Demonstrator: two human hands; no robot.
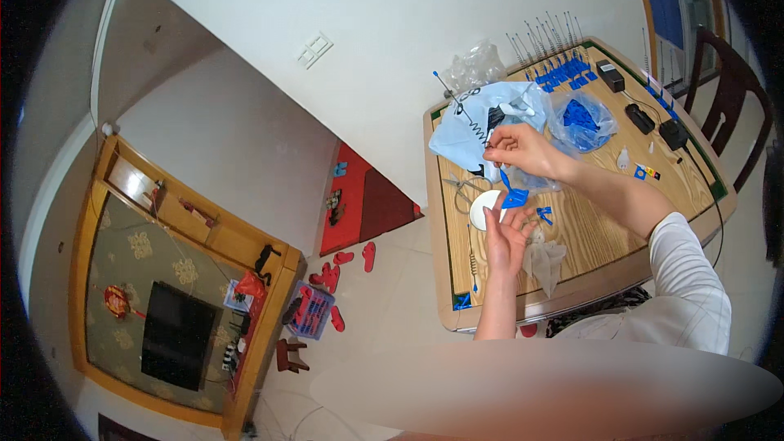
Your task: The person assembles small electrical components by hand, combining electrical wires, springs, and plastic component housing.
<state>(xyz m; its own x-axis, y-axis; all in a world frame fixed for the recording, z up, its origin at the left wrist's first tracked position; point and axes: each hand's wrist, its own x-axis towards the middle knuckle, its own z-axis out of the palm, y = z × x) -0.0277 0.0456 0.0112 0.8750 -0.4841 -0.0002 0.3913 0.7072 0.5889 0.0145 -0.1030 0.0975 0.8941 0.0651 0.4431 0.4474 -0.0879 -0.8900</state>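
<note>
My right hand (pixel 518 149) reaches over the table from the right, thumb and fingers pinched on a thin rod with a black spring coil (pixel 476 128). A small blue tip (pixel 435 73) ends the rod at the upper left. Below the pinch hangs a blue plastic piece (pixel 515 198), seemingly joined to the rod's lower end. Under it my left hand (pixel 507 243) is palm up, its fingers spread. The fingertips are at the blue piece's edge; whether they press on it I cannot tell. Beside them lie a white round disc (pixel 485 211) and scissors (pixel 463 194).
Finished-looking spring rods on blue bases (pixel 563 73) stand at the table's far edge. Nearby are a pale blue plastic bag (pixel 457 143), a clear bag of blue parts (pixel 581 117), a black adapter (pixel 610 76), a small glue bottle (pixel 623 158) and a crumpled cloth (pixel 545 261).
</note>
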